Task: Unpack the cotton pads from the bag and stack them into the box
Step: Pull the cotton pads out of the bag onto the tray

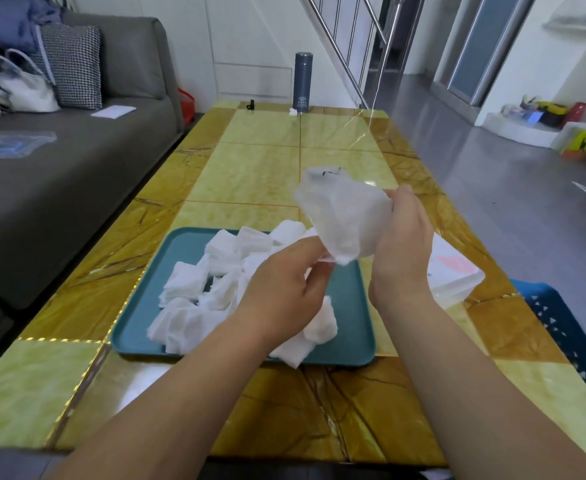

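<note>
A crumpled, translucent white bag (343,216) is held up above the teal tray (347,327). My right hand (402,244) grips its right side, and my left hand (284,289) pinches its lower corner. Several white square cotton pads (222,282) lie heaped loosely on the tray under my left hand. The clear plastic box (454,271), with a pink mark on it, sits on the table right of the tray, partly hidden by my right wrist.
The tray rests on a yellow-and-brown marble table (260,174). A grey flask (302,83) and a small white object stand at the far end. A grey sofa (59,174) runs along the left; a blue crate (561,323) is at the table's right edge.
</note>
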`<control>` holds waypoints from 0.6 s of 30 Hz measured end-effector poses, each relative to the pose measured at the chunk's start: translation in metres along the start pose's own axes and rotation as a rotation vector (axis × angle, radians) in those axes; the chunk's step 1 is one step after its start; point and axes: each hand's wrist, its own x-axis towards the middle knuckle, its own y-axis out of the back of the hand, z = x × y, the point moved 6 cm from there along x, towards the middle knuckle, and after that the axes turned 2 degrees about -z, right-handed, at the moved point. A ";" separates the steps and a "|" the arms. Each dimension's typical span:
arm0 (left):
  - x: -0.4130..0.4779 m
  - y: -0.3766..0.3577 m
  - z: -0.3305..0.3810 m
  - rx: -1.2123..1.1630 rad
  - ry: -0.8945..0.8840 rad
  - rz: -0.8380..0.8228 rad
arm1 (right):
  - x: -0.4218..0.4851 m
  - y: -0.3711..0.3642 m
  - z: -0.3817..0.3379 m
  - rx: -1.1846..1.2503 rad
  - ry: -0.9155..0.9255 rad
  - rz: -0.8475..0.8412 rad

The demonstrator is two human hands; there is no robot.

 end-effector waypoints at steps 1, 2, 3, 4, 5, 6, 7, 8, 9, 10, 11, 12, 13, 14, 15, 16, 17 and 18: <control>0.000 0.004 0.001 -0.001 0.001 0.025 | -0.001 0.000 0.001 -0.036 0.009 -0.034; 0.000 0.009 0.002 0.002 0.000 0.044 | -0.002 0.001 0.004 -0.083 0.029 -0.082; 0.002 0.017 0.002 0.016 -0.009 0.069 | -0.002 -0.002 0.006 -0.117 0.061 -0.149; 0.003 0.024 0.003 0.035 -0.016 0.090 | -0.003 -0.005 0.008 -0.146 0.092 -0.210; 0.006 0.031 0.001 0.067 -0.021 0.119 | -0.004 -0.010 0.009 -0.178 0.119 -0.264; 0.008 0.040 0.000 0.109 -0.016 0.149 | -0.006 -0.016 0.010 -0.217 0.143 -0.311; 0.010 0.048 -0.004 0.155 0.011 0.174 | -0.007 -0.024 0.011 -0.263 0.160 -0.353; 0.012 0.055 -0.006 0.203 0.052 0.182 | -0.008 -0.030 0.014 -0.323 0.174 -0.379; 0.013 0.062 -0.008 0.261 0.107 0.167 | -0.009 -0.037 0.017 -0.381 0.173 -0.399; 0.015 0.066 -0.013 0.327 0.172 0.131 | -0.010 -0.042 0.021 -0.433 0.160 -0.411; 0.018 0.069 -0.017 0.395 0.239 0.079 | -0.012 -0.046 0.025 -0.471 0.150 -0.421; 0.021 0.075 -0.027 0.465 0.321 0.022 | -0.014 -0.055 0.027 -0.490 0.144 -0.434; 0.024 0.079 -0.037 0.510 0.408 -0.039 | -0.017 -0.061 0.030 -0.506 0.133 -0.449; 0.029 0.083 -0.053 0.539 0.486 -0.102 | -0.019 -0.069 0.032 -0.514 0.118 -0.469; 0.033 0.084 -0.066 0.552 0.562 -0.157 | -0.021 -0.074 0.034 -0.522 0.097 -0.496; 0.038 0.087 -0.082 0.576 0.626 -0.204 | -0.020 -0.086 0.037 -0.537 0.086 -0.532; 0.043 0.086 -0.093 0.615 0.672 -0.262 | -0.019 -0.096 0.037 -0.563 0.087 -0.576; 0.049 0.085 -0.104 0.660 0.712 -0.297 | -0.015 -0.109 0.038 -0.612 0.093 -0.633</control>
